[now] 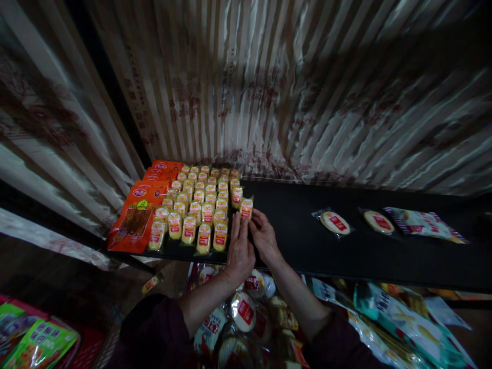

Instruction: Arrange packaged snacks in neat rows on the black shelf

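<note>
Both hands meet at a small wrapped cake (246, 207), yellowish with a red and white label, at the right edge of the rows on the black shelf (292, 220). My left hand (241, 253) has its fingers held straight and close together, their tips against the lower left of the packet. Around the packet's lower right side, my right hand (264, 237) bends its fingers; part of the grip is hidden. Several rows of matching wrapped cakes (199, 196) stand just left of my hands. Beyond them lie orange snack packets (132, 218) with a brown filling visible through a window.
Two round wrapped cakes (335, 223) and a striped, pale packet (425, 224) lie farther right on the shelf. Below is a heap of bagged snacks (244, 311), with teal bags (403, 318) at right. A red basket (88, 338) holds green packets. Printed sheeting (249, 92) hangs behind.
</note>
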A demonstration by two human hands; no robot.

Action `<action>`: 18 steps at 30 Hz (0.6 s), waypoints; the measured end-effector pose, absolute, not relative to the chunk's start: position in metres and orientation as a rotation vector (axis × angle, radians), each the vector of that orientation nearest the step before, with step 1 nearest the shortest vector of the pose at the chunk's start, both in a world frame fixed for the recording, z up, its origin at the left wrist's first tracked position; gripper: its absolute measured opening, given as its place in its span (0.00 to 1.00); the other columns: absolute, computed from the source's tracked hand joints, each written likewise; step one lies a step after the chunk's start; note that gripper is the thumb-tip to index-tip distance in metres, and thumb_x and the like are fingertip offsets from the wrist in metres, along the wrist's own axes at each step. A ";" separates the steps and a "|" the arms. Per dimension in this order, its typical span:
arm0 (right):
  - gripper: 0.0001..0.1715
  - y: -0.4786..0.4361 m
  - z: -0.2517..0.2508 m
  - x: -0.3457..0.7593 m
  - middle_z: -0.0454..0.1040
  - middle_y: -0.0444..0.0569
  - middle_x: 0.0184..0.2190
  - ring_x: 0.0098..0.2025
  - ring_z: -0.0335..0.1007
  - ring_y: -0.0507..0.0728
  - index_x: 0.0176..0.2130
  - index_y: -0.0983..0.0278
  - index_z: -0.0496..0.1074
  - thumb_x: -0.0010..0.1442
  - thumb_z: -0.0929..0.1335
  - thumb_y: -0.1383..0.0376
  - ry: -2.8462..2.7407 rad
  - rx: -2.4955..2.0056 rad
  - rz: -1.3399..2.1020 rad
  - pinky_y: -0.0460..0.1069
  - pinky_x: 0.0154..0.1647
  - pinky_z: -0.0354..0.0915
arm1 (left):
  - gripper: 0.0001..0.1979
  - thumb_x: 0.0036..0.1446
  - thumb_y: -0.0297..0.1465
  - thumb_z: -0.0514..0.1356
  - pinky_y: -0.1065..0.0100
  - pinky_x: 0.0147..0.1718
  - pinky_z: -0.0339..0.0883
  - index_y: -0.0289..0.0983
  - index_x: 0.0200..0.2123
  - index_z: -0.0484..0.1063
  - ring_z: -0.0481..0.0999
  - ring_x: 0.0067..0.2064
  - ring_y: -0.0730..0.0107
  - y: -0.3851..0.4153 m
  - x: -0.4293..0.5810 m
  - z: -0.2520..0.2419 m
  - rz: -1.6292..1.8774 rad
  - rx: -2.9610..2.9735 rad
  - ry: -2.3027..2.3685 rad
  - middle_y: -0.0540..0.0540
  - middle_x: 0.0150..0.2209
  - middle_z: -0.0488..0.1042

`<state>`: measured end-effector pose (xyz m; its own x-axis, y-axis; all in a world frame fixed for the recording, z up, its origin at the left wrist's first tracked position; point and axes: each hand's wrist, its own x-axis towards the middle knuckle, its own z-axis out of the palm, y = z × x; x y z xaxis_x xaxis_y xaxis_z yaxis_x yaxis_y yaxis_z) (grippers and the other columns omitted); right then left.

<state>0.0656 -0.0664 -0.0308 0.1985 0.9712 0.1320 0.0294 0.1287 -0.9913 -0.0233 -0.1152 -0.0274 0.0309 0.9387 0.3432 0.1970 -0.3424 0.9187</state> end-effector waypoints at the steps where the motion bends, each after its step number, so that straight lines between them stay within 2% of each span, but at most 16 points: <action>1: 0.22 -0.065 -0.032 0.064 0.77 0.52 0.44 0.45 0.74 0.58 0.48 0.62 0.67 0.53 0.67 0.59 -1.140 -1.215 0.952 0.57 0.51 0.68 | 0.34 0.52 0.19 0.49 0.54 0.67 0.35 0.36 0.64 0.54 0.39 0.69 0.61 -0.114 -0.024 -0.028 1.365 1.632 1.185 0.44 0.69 0.42; 8: 0.19 -0.055 -0.038 0.066 0.76 0.51 0.46 0.47 0.73 0.58 0.47 0.62 0.69 0.54 0.67 0.60 -1.265 -1.306 0.835 0.56 0.53 0.66 | 0.34 0.53 0.18 0.46 0.58 0.67 0.38 0.31 0.64 0.51 0.39 0.69 0.65 -0.107 -0.026 -0.028 1.273 1.702 1.299 0.41 0.69 0.41; 13: 0.16 -0.052 -0.033 0.067 0.78 0.50 0.43 0.46 0.74 0.59 0.46 0.59 0.70 0.57 0.66 0.62 -1.444 -1.428 0.666 0.56 0.50 0.68 | 0.34 0.51 0.18 0.45 0.59 0.67 0.38 0.27 0.64 0.52 0.39 0.69 0.64 -0.103 -0.026 -0.028 1.239 1.687 1.358 0.38 0.69 0.41; 18: 0.16 -0.051 -0.031 0.063 0.78 0.51 0.43 0.45 0.75 0.58 0.47 0.61 0.69 0.58 0.63 0.63 -1.506 -1.480 0.659 0.55 0.49 0.69 | 0.33 0.52 0.18 0.45 0.58 0.67 0.37 0.25 0.64 0.51 0.37 0.69 0.64 -0.101 -0.026 -0.029 1.193 1.678 1.385 0.36 0.68 0.40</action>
